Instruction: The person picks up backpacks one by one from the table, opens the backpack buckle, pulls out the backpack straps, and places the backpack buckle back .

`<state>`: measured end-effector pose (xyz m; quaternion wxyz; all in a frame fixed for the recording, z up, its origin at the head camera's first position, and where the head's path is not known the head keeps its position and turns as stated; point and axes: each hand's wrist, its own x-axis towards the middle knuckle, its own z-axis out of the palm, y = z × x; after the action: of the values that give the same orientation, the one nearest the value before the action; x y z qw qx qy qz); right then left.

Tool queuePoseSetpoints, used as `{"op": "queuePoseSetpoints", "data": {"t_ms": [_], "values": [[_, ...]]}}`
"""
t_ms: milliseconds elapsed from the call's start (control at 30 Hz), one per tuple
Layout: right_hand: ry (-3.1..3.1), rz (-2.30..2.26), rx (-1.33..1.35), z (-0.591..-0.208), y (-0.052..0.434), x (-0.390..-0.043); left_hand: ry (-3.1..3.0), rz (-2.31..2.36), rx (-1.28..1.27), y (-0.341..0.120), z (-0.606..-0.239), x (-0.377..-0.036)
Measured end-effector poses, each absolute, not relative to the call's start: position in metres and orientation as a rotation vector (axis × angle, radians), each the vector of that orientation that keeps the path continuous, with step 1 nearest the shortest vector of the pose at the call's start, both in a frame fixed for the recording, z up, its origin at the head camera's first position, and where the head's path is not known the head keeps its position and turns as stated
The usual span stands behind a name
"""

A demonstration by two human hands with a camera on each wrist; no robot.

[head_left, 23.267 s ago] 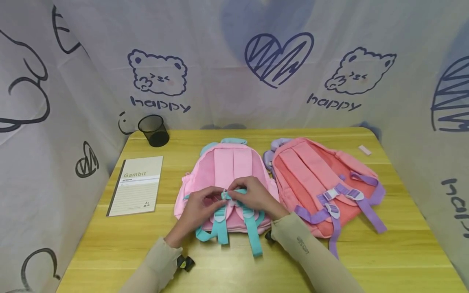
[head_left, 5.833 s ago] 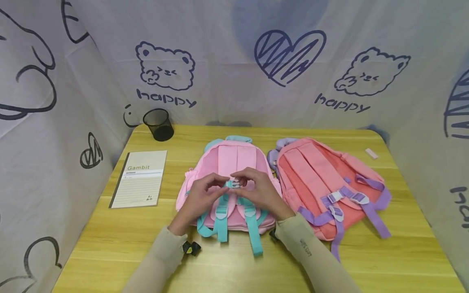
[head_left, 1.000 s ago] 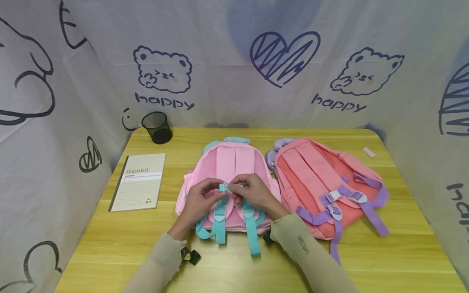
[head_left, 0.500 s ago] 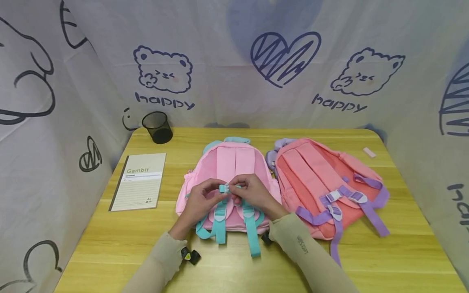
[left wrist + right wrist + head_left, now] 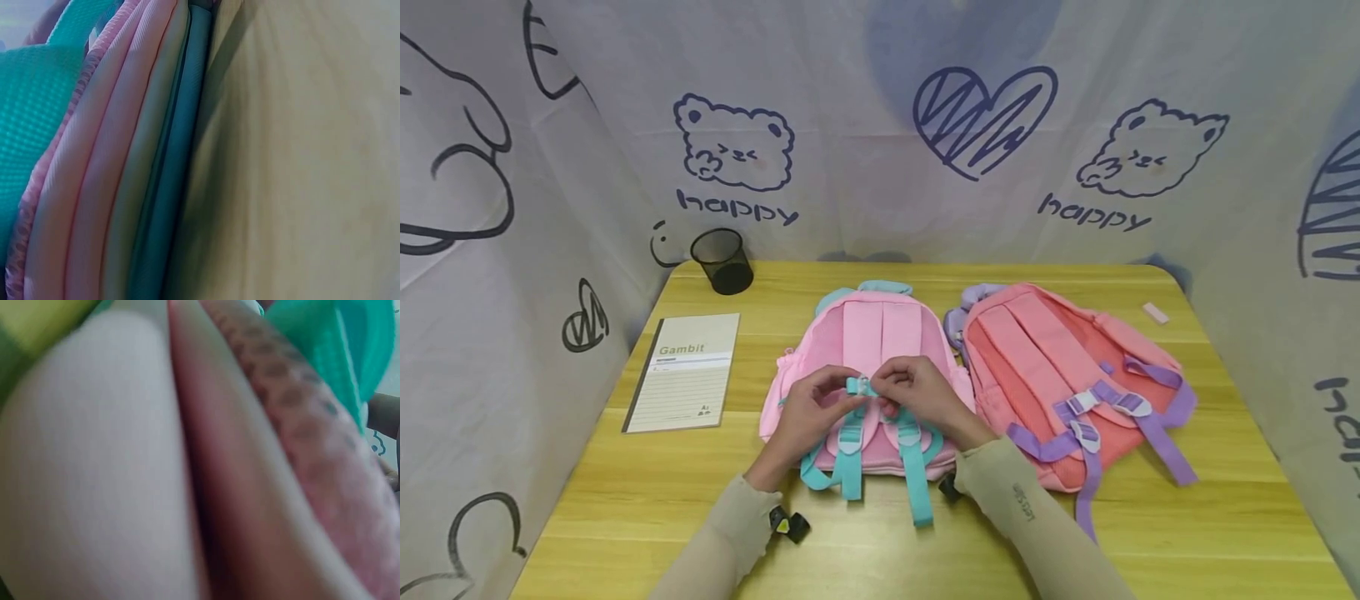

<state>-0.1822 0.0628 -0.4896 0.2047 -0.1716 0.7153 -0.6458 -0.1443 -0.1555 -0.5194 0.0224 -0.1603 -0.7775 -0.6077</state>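
A pink backpack (image 5: 882, 323) with teal straps lies on the table, strap side up. Over its lower middle, my left hand (image 5: 808, 408) pinches the teal chest strap beside a small whitish buckle (image 5: 862, 384). My right hand (image 5: 921, 396) pinches the strap just right of that buckle, thumb and index finger close together and partly covering it. Below the hands, two teal strap ends (image 5: 917, 483) hang over the bag's bottom edge. The left wrist view shows the bag's layered side (image 5: 94, 175) close up; the right wrist view shows its mesh edge (image 5: 300, 406) and teal webbing.
To the right lies a coral backpack (image 5: 1026, 350) with purple straps, its chest buckle (image 5: 1081, 402) fastened, right beside the pink one. On the left are a notebook (image 5: 688, 375) and a black mesh pen cup (image 5: 724, 265). A small pale pink block (image 5: 1156, 312) lies at the back right.
Several seconds ago the buckle's prongs showed between the hands; now its whitish part looks compact, closer to the left hand. Over the last second, the right fingertips shifted slightly; the bags stayed put.
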Motion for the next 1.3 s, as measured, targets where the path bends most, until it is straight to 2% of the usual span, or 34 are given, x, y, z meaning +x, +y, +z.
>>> {"op": "queuePoseSetpoints", "data": {"t_ms": [167,433,900,1300], "values": [[2.001,-1.793,-0.535,-0.4901,0.0575,-0.1822,-2.398,-1.906,-0.511,-0.1560,-0.5205,-0.1448],[1.999,-1.789,-0.451,-0.4906,0.0641,-0.1824,-2.382,-1.872,-0.487,-0.1567,-0.5225,-0.1454],[1.989,-1.796,-0.516,-0.4895,0.0576,-0.1816,-2.366,-1.922,-0.518,-0.1564,-0.5217,-0.1452],[1.991,-1.809,-0.471,-0.4920,0.0606,-0.1820,-2.381,-1.913,-0.477,-0.1554,-0.5212,-0.1460]]}}
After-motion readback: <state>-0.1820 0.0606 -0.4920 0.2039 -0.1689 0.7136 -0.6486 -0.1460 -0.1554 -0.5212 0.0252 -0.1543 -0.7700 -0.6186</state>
